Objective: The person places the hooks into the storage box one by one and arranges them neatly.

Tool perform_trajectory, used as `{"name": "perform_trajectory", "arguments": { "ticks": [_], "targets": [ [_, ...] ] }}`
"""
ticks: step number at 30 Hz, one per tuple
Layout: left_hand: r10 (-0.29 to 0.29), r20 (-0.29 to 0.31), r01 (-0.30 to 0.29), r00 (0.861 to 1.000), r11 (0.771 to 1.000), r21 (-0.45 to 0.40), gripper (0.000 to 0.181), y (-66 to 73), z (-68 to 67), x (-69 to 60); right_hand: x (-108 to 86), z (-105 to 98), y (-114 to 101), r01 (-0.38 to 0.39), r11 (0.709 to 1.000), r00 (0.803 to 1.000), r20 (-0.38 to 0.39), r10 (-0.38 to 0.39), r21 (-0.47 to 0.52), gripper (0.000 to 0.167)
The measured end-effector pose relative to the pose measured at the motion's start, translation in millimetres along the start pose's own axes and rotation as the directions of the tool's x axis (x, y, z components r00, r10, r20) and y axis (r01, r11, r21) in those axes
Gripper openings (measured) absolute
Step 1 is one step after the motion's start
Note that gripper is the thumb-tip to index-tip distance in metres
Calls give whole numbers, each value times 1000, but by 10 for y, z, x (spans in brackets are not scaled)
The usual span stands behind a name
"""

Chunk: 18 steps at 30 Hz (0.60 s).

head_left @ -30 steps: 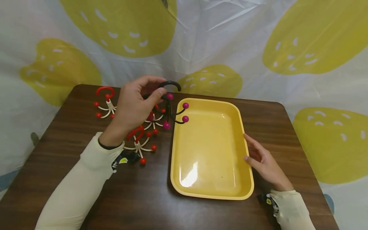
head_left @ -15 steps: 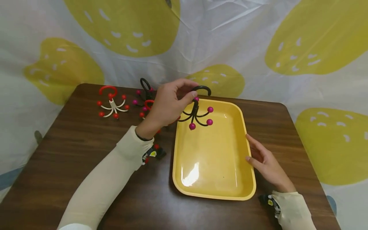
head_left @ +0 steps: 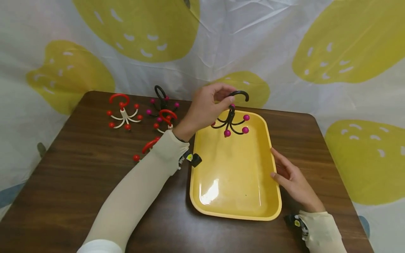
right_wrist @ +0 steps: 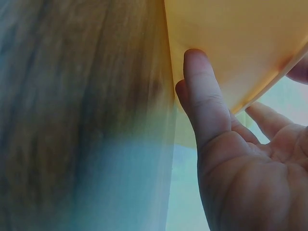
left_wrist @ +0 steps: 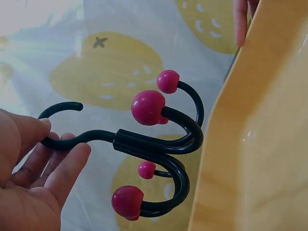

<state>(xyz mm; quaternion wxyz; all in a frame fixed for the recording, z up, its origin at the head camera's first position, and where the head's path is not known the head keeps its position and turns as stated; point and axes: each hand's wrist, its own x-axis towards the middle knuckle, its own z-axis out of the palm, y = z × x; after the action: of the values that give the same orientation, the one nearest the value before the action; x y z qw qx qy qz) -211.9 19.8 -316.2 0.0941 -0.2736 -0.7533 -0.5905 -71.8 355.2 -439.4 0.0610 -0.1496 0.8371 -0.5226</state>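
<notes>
A black multi-arm hook with pink balls [head_left: 231, 119] hangs above the far end of the yellow tray [head_left: 227, 215]. The left hand [head_left: 207, 107] pinches its curved top. In the left wrist view the thumb and fingers of that hand [left_wrist: 36, 168] hold the black hook [left_wrist: 149, 142], and the tray's rim [left_wrist: 216, 134] is to the right. At the tray's right side, the right hand [head_left: 295, 181] touches the rim with thumb and fingers. The right wrist view has fairly straight fingers of the right hand [right_wrist: 240, 159] against the tray's outer wall [right_wrist: 240, 43].
On the brown table [head_left: 72, 168], left of the tray, stand a red-and-white hook [head_left: 124, 116], a second black hook with pink balls [head_left: 162, 104] and a red-topped hook [head_left: 168, 117]. Another red hook [head_left: 149, 144] is partly behind the left sleeve. A patterned cloth [head_left: 221, 42] hangs behind.
The left hand has carried the black hook rightward from beside the tray to over its far end. The view has shifted slightly. The right hand stays at the rim.
</notes>
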Motion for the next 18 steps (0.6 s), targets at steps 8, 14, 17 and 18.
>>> {"name": "perform_trajectory", "arguments": {
  "ticks": [8,14,17,18],
  "targets": [
    [-63,86,63,994,998,1,22,-184,251,122,4,12,4,-2,1000,1000,3,2,6,75],
    [-78,108,76,991,997,16,22,-308,440,137,18,9,5,-11,1000,1000,13,11,16,74],
    [-93,127,89,988,995,37,22,-340,515,142,14,2,0,-20,1000,1000,14,19,17,74],
    [-98,131,92,987,995,45,22,-346,534,145,13,1,-2,-24,1000,1000,13,24,16,74]
  ]
}}
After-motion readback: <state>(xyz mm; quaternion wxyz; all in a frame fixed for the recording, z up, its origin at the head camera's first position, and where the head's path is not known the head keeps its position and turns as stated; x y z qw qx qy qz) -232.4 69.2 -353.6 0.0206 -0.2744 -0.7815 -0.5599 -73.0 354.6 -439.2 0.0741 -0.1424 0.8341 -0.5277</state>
